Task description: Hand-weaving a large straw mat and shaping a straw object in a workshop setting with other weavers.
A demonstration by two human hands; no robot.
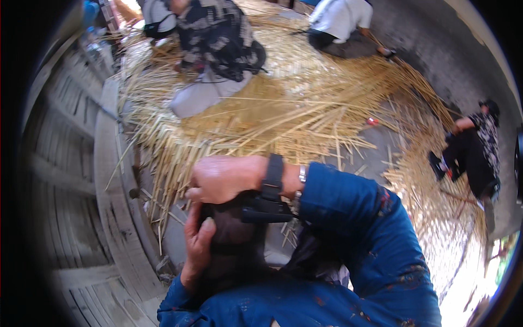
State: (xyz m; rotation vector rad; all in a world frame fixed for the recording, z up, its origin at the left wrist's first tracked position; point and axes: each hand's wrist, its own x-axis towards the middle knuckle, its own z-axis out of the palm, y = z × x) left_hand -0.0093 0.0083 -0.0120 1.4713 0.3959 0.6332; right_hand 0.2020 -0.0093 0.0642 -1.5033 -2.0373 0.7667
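Observation:
My right hand (223,177) is curled over the top of a dark brown object (234,237) in front of my body, its fingertips mostly hidden. A black strap with a dark device (269,185) and a silver band (299,185) circle that wrist. My left hand (199,237) grips the left side of the brown object, thumb showing below the right hand. I cannot make out what this object is.
Long split straw-coloured strips and woven matting (283,125) cover much of the floor. Two crouching people (212,43) (338,16) work ahead; another person (479,147) sits at the right by a grey wall (425,49). Weathered wooden planks (109,163) line my left.

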